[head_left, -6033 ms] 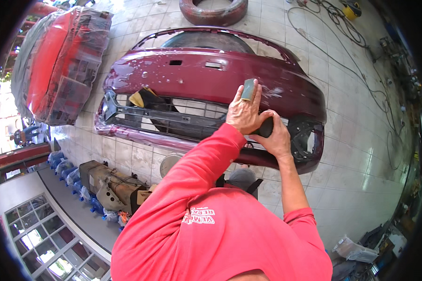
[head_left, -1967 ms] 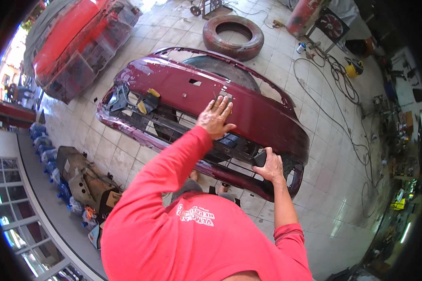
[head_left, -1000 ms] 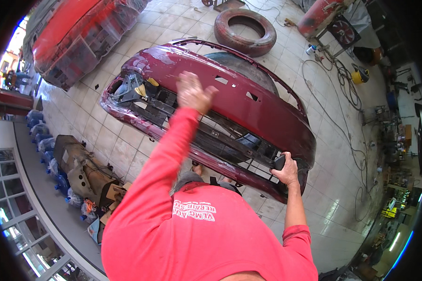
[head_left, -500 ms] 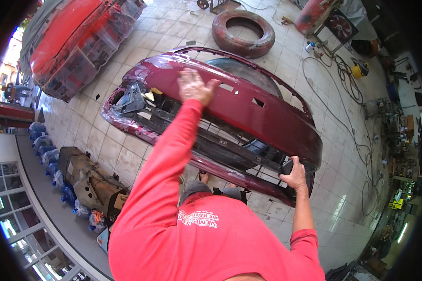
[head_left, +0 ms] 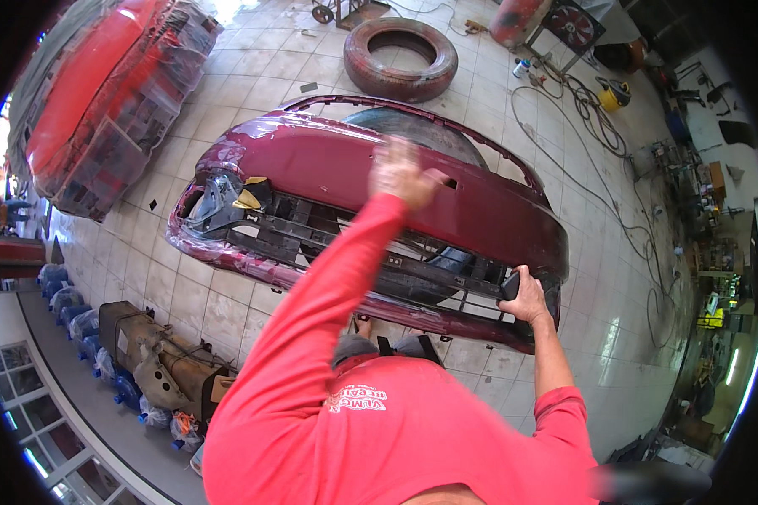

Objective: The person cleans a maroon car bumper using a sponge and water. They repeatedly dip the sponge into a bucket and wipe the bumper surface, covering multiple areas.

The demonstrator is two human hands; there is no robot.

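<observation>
A maroon car bumper [head_left: 501, 215] lies across the tiled floor in front of me, with scuffed, pale patches on its left end. Over its upper middle my left hand [head_left: 398, 172] is blurred by motion, flat with the thumb spread; whether it touches the paint I cannot tell. At the bumper's right end my right hand [head_left: 526, 299] is closed around a small black block [head_left: 509, 286]. A yellowish folded piece [head_left: 248, 199] rests on the bumper's left part, beside its dark grille [head_left: 312, 231].
Beyond the bumper lies a worn tire [head_left: 370, 80]. A plastic-covered red car [head_left: 84, 101] stands at far left. Cables and hoses [head_left: 594, 114] coil on the right near a fan [head_left: 574, 23]. Blue water jugs [head_left: 88, 332] and a beige car part [head_left: 152, 353] line the left side.
My left hand has slid rightward along the bumper's upper face. My right hand keeps its grip on the black block. The whole view has shifted slightly.
</observation>
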